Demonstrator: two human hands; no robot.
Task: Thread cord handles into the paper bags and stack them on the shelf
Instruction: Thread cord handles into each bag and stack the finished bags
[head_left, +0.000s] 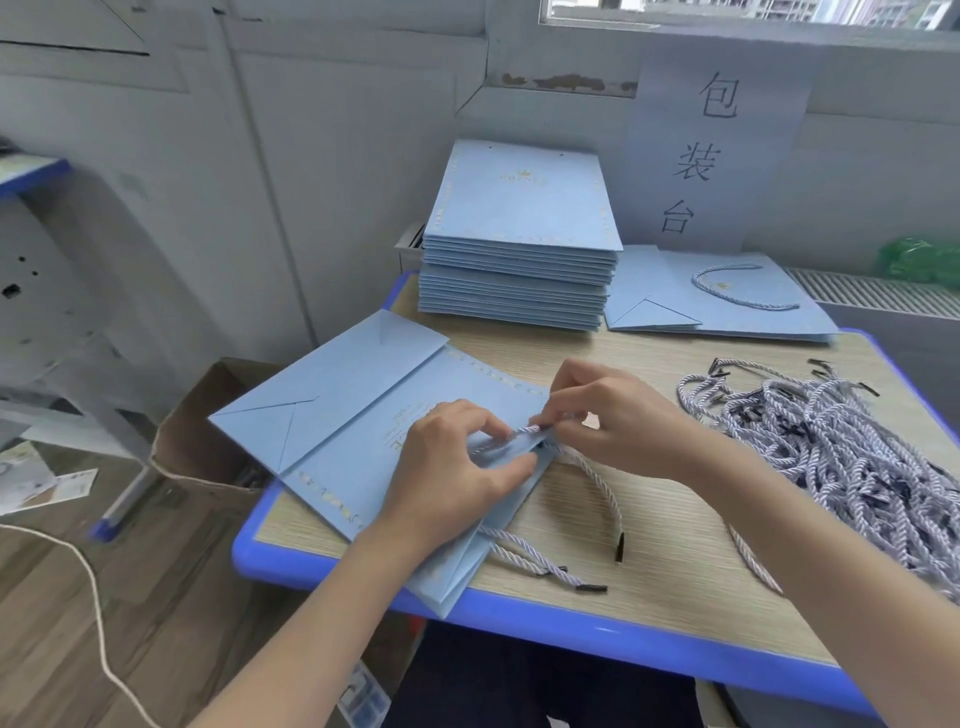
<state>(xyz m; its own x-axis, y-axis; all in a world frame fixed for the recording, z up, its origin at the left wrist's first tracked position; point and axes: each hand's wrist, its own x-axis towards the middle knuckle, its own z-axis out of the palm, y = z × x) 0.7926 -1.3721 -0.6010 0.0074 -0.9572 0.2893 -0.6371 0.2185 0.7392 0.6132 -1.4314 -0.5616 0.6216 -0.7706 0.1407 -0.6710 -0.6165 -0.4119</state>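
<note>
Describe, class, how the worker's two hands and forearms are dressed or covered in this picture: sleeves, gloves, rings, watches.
Both are bare. The left hand and right hand wear no gloves, and no rings show. Both forearms are uncovered right to the frame's edge, with no sleeve, watch or bracelet visible.

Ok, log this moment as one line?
threading | left hand holds paper bag flat | right hand pinches cord at bag's top edge | bag stack behind

Both hands (524, 447) pinch a cord (597, 478) at the flat bag's (332, 415) rim.
</note>
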